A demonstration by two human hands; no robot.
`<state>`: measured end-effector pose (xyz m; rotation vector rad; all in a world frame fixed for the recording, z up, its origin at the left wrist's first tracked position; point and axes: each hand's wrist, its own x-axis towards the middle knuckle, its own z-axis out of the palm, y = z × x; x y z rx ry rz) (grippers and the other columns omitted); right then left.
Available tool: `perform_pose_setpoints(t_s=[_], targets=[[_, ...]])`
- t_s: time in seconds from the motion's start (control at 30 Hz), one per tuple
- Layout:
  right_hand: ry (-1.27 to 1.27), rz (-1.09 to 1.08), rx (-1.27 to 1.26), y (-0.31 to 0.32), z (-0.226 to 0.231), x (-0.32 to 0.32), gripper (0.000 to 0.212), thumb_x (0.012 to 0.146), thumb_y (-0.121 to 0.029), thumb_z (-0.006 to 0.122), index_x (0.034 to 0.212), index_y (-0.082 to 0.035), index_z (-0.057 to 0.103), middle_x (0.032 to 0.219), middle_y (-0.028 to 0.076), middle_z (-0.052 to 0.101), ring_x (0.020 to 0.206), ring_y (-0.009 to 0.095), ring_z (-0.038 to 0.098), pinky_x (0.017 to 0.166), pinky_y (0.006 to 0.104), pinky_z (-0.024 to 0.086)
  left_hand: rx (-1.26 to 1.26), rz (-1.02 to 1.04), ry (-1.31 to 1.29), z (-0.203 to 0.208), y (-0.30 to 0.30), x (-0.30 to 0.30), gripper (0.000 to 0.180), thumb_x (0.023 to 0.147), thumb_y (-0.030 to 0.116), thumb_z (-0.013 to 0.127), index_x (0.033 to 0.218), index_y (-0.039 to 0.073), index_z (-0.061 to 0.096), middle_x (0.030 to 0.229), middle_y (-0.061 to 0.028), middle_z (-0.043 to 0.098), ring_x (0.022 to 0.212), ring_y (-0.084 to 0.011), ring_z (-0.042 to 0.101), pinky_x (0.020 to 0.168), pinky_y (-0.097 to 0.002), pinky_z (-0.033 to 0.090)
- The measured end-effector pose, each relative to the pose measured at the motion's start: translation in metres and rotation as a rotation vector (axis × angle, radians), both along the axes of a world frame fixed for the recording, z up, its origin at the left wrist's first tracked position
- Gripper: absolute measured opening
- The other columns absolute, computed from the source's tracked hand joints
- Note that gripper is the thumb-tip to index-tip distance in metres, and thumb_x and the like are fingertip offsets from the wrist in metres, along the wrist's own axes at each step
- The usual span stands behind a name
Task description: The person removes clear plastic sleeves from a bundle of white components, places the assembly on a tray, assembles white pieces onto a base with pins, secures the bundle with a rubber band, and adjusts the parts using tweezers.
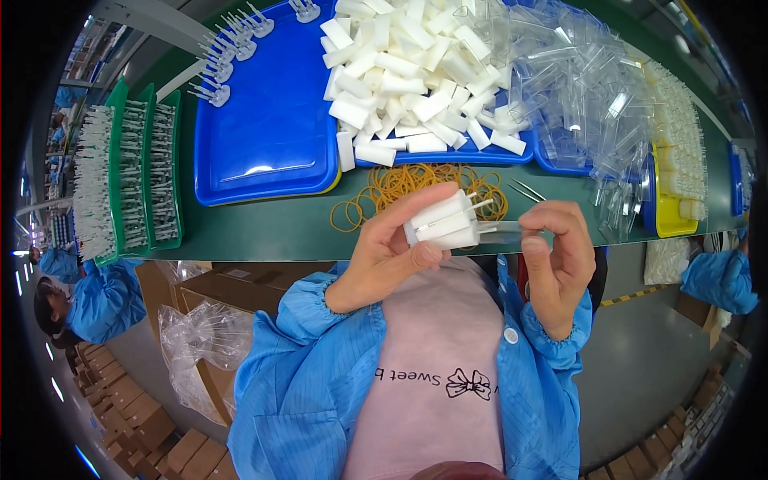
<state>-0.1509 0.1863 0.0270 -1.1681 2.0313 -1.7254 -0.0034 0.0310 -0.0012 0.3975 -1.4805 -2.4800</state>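
Note:
My left hand (386, 254) is closed around a bundle of white blocks (445, 221) with thin white rods sticking out of its right side. Fingers and thumb grip it from the left, above the table's near edge. My right hand (562, 258) pinches the outer end of a transparent plastic sleeve (502, 233). The sleeve's other end meets the right side of the bundle; whether it goes between the blocks I cannot tell. Just beyond the bundle lies a heap of tan rubber bands (400, 187). A pair of tweezers (528, 190) rests beyond my right hand.
White foam blocks (408, 72) and transparent sleeves (584, 96) are piled in blue trays. Another blue tray (268, 112) holds small white stemmed parts (232, 48) along its edge. Green racks (136, 176) of similar parts stand left; a yellow tray (676, 216) stands right. Other people sit at both sides.

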Motion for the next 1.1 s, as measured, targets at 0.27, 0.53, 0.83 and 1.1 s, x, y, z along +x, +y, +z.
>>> perform_pose_setpoints(t_s=[0.27, 0.53, 0.83, 1.1], targets=[[-0.280, 0.077, -0.021, -0.003, -0.003, 0.001, 0.015, 0.083, -0.007, 0.066, 0.093, 0.003, 0.061, 0.087, 0.010, 0.061, 0.078, 0.015, 0.057, 0.072, 0.0255, 0.045, -0.207, 0.100, 0.044, -0.006, 0.000, -0.001, 0.042, 0.093, 0.018, 0.056, 0.133, 0.007, 0.048, 0.125, -0.0122, 0.048, 0.080, -0.0117, 0.060, 0.060, -0.0198, 0.051], [-0.191, -0.006, 0.062, -0.002, -0.013, 0.010, 0.017, 0.079, -0.001, 0.068, 0.094, 0.004, 0.061, 0.082, 0.008, 0.065, 0.076, 0.012, 0.061, 0.070, 0.0241, 0.047, -0.339, 0.076, 0.001, -0.010, -0.002, -0.004, 0.043, 0.087, 0.021, 0.065, 0.125, 0.005, 0.054, 0.123, -0.0120, 0.049, 0.085, -0.0152, 0.060, 0.065, -0.0232, 0.050], [-0.586, 0.091, -0.021, -0.010, -0.021, 0.007, 0.015, 0.086, -0.006, 0.064, 0.096, 0.004, 0.059, 0.083, 0.007, 0.065, 0.077, 0.010, 0.061, 0.071, 0.0228, 0.049, -1.065, 0.378, 0.076, 0.000, -0.003, -0.003, 0.045, 0.071, 0.016, 0.077, 0.113, 0.006, 0.062, 0.105, -0.0118, 0.057, 0.087, -0.0239, 0.060, 0.071, -0.0304, 0.051], [-0.748, 0.148, -0.067, -0.010, -0.023, 0.006, 0.013, 0.088, -0.005, 0.062, 0.098, 0.003, 0.058, 0.084, 0.007, 0.063, 0.078, 0.009, 0.062, 0.070, 0.0227, 0.052, -1.028, 0.315, 0.141, -0.005, -0.005, 0.000, 0.036, 0.071, 0.016, 0.078, 0.102, 0.004, 0.065, 0.105, -0.0129, 0.058, 0.089, -0.0251, 0.061, 0.072, -0.0317, 0.050]])
